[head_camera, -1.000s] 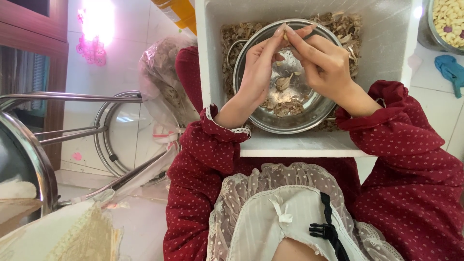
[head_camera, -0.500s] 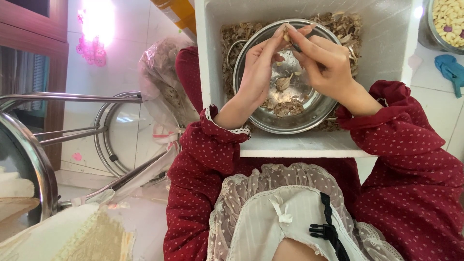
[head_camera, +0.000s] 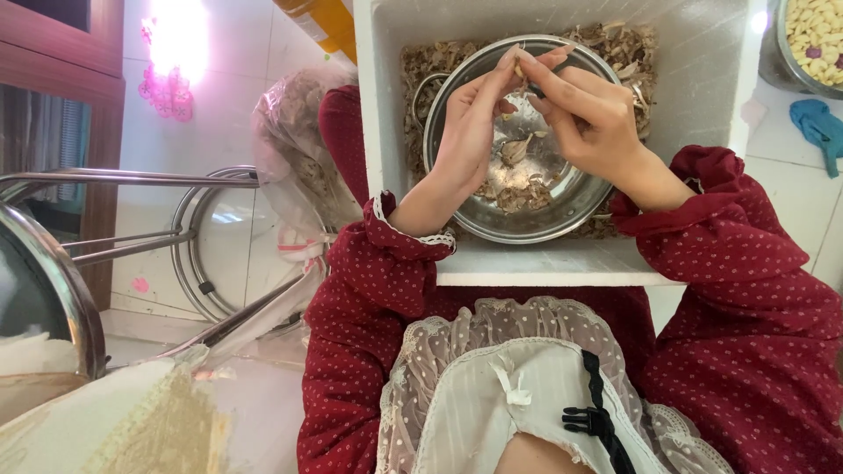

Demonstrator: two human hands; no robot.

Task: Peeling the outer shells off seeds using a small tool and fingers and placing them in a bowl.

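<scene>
left hand (head_camera: 470, 118), right hand (head_camera: 590, 114), fingertips pinched together

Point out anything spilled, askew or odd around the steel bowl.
Nothing stands out. Dry peel scraps lie around the steel bowl, but all inside the white box. The left hand and right hand meet over the bowl on a small piece.

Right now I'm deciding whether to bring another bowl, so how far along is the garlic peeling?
Done: peeled cloves fill the bowl at top right, and dry skins litter the white box. In hand: the left hand and right hand pinch one clove between their fingertips over the steel bowl. Left: a few unpeeled cloves and scraps inside it.
</scene>
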